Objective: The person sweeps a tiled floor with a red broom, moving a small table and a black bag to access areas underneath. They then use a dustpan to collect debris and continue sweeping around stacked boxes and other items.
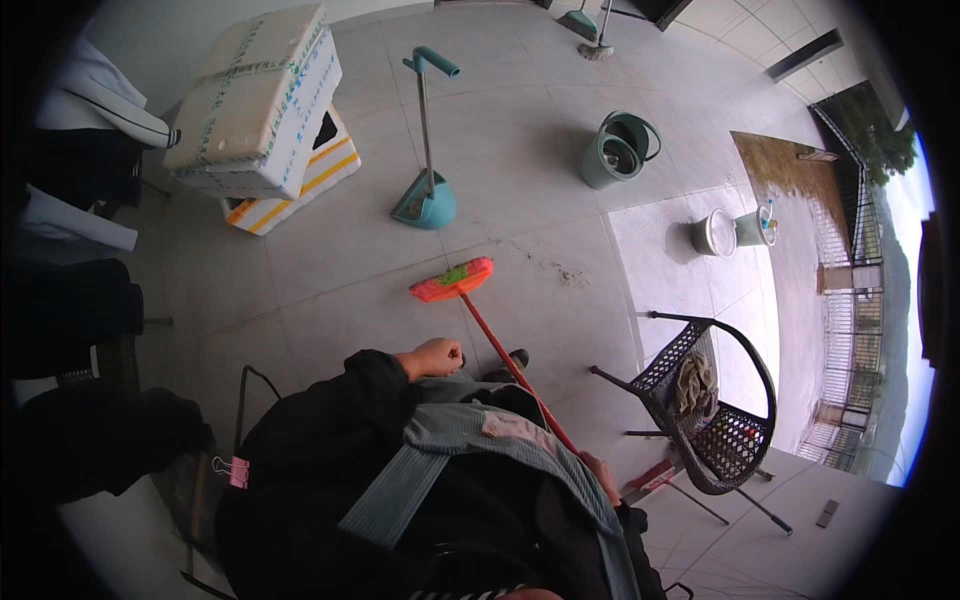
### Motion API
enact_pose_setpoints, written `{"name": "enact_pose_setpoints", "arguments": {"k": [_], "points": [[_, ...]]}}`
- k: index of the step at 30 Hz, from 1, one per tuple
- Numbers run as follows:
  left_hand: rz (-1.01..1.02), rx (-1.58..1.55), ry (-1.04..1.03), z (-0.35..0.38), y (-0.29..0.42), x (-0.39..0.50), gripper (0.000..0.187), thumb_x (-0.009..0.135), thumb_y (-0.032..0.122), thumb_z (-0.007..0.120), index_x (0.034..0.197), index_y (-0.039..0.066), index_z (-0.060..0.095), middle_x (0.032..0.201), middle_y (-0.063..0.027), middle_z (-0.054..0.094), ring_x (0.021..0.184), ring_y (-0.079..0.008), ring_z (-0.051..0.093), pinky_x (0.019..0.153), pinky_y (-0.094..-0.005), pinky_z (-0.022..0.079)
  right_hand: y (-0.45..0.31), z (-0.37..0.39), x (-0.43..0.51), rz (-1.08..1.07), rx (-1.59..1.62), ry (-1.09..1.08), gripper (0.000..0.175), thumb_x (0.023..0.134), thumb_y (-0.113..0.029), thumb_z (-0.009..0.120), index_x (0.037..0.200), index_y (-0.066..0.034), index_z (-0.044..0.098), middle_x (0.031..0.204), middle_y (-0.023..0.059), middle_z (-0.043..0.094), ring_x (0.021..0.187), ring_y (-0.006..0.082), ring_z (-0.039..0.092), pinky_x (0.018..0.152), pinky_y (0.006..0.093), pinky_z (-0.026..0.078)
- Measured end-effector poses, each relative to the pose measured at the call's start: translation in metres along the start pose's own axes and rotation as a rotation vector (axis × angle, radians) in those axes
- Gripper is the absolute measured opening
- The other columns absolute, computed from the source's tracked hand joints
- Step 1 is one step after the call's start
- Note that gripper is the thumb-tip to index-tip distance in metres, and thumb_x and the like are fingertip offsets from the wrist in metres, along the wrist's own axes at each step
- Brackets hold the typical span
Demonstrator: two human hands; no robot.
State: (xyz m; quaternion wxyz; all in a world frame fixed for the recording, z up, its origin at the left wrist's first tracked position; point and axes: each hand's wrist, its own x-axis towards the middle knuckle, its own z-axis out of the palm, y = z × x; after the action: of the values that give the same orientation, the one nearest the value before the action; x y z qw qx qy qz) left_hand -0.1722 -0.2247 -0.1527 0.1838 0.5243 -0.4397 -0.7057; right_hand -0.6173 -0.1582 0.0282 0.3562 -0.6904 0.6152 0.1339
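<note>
My right hand is wrapped around the upper part of the red handle of a broom, low in the picture at my side. The broom's head, with pink and green bristles on an orange base, lies on the tiled floor in front of me. A fist is made by my left hand, close to my apron; whether anything small is inside it cannot be seen. Beyond the broom head, a teal long-handled dustpan stands upright with some debris in it. Dark dirt is scattered on the floor to the right.
Taped foam boxes are stacked at the left, near dark clothing. A green bucket and two smaller buckets stand farther off. At the right is a woven chair holding a cloth, with another broom beside it. More cleaning tools stand at the top.
</note>
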Motion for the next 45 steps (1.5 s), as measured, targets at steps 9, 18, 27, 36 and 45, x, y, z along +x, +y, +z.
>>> {"name": "enact_pose_setpoints", "arguments": {"k": [9,18,27,36,45], "points": [[-0.103,-0.084,0.322,0.002,0.001,-0.046,0.016,0.093,0.015,0.060,0.091,0.000,0.060,0.079,-0.0091,0.067,0.067,-0.0153,0.066,0.061,-0.0300,0.053,-0.091,-0.005,0.204,-0.257,-0.382,-0.297,0.031,0.096,-0.038,0.053,0.113,-0.0133,0.060,0.096,0.0203,0.069,0.091,0.0431,0.066,0.078,0.0526,0.052],[-0.136,-0.166,0.435,0.050,-0.003,-0.037,0.012,0.091,0.013,0.059,0.086,0.001,0.060,0.074,-0.0069,0.066,0.063,-0.0144,0.065,0.058,-0.0293,0.052,-0.040,-0.030,0.256,-0.226,-0.356,-0.245,0.029,0.096,-0.036,0.052,0.116,-0.0172,0.062,0.101,0.0180,0.069,0.097,0.0401,0.065,0.082,0.0507,0.051],[-0.136,-0.155,0.474,0.078,0.023,0.005,0.012,0.088,0.014,0.062,0.083,0.003,0.061,0.071,-0.0062,0.067,0.062,-0.0141,0.065,0.058,-0.0297,0.052,0.171,-0.147,0.174,-0.030,-0.418,-0.025,0.028,0.092,-0.035,0.057,0.113,-0.0169,0.062,0.091,0.0183,0.070,0.089,0.0397,0.067,0.078,0.0521,0.052],[-0.159,0.022,0.549,0.082,0.044,0.018,0.013,0.086,0.018,0.063,0.082,0.005,0.062,0.073,-0.0076,0.069,0.062,-0.0189,0.066,0.060,-0.0348,0.051,0.190,-0.215,0.145,-0.093,-0.492,0.133,0.020,0.089,-0.032,0.056,0.103,-0.0184,0.063,0.075,0.0175,0.068,0.074,0.0408,0.067,0.066,0.0527,0.051],[-0.100,0.061,0.560,0.040,0.048,0.036,0.010,0.087,0.014,0.062,0.084,0.005,0.060,0.070,-0.0063,0.066,0.060,-0.0162,0.063,0.056,-0.0333,0.050,0.137,-0.230,0.189,-0.034,-0.681,0.100,0.021,0.086,-0.029,0.065,0.102,-0.0158,0.065,0.074,0.0143,0.068,0.074,0.0355,0.069,0.065,0.0487,0.053]]}}
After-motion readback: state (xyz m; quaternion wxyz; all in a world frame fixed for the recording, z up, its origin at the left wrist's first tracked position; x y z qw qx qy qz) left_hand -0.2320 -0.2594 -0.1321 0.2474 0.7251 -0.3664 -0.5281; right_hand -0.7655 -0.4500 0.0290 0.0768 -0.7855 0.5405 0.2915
